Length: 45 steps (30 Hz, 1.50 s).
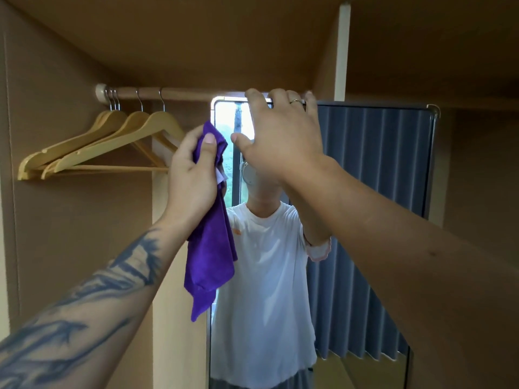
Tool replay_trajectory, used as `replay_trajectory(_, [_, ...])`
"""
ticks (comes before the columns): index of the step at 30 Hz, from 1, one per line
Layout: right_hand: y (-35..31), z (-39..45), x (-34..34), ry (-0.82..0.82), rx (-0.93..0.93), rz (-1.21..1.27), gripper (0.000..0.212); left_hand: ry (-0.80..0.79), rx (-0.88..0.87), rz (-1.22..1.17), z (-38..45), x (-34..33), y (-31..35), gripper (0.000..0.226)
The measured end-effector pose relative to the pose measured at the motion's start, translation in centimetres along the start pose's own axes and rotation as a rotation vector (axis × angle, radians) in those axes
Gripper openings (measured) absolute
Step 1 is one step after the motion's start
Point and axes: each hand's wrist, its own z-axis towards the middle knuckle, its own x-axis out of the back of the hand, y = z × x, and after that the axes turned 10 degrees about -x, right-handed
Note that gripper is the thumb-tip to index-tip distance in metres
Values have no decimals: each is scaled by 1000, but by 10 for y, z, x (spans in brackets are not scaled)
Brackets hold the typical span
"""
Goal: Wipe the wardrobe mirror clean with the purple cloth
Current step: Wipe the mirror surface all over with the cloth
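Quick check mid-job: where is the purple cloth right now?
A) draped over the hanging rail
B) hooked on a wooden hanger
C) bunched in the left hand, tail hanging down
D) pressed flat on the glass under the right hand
C: the left hand grips the purple cloth bunched, tail dangling, while the right hand holds the mirror top edge.

L hand (193,167) grips purple cloth (213,248), hanging in front of mirror (373,192); R hand (280,133) holds mirror's top edge. Wooden hangers (106,141) on rail (179,94) at left.
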Motion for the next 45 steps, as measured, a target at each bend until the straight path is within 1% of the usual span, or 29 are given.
replay_trajectory(2, [0, 0, 0, 1, 4, 1, 75, -2, -23, 43, 19, -3, 7, 33])
replay_trajectory(4, [0, 0, 0, 4, 5, 7, 75, -20, -81, 105, 44, -6, 17, 32])
replay_trajectory(6, [1, -1, -2, 13, 8, 9, 75, -84, -152, 154, 67, -9, 26, 28])
replay_trajectory(8, [1, -1, -3, 20, 10, 13, 75, -186, -168, 150, 80, -8, 32, 22])
replay_trajectory(10, [1, -1, -3, 25, 10, 12, 74, -229, -166, 127, 80, -5, 30, 20])
replay_trajectory(12, [0, -1, -3, 30, 4, 5, 74, -183, -136, 78, 71, -3, 23, 19])
replay_trajectory(16, [-3, -1, -3, 20, -6, 2, 74, -64, 27, -15, 35, -1, 5, 24])
replay_trajectory(20, [-4, -2, -2, 20, -9, 4, 73, -32, 96, -38, -22, 5, -9, 31])
replay_trajectory(22, [-5, -2, -2, 17, -10, 8, 72, -24, 131, -46, -44, 9, -13, 29])
replay_trajectory(24, [-5, -2, -3, 13, -9, 9, 73, -22, 162, -83, -49, 11, -13, 25])
replay_trajectory(27, [-3, -3, -5, 23, 3, 2, 73, -33, 114, -119, -19, 5, -7, 24])
replay_trajectory(31, [3, -8, -9, 51, 27, 13, 77, -62, -6, -63, 42, -5, 7, 32])
replay_trajectory(34, [8, -26, -18, 39, 51, 36, 75, -115, -19, -146, 62, -6, 9, 23])
replay_trajectory(36, [12, -48, -28, 25, 60, 48, 71, -120, 3, -237, 62, -4, 4, 23])
replay_trajectory(40, [20, -85, -50, 38, 36, 49, 66, -79, 43, -391, 44, 2, -6, 35])
replay_trajectory(43, [20, -95, -61, 66, 7, 40, 65, -83, 53, -404, 10, 8, -15, 42])
replay_trajectory(45, [17, -100, -67, 82, -4, 29, 64, -80, 57, -392, -22, 11, -23, 39])
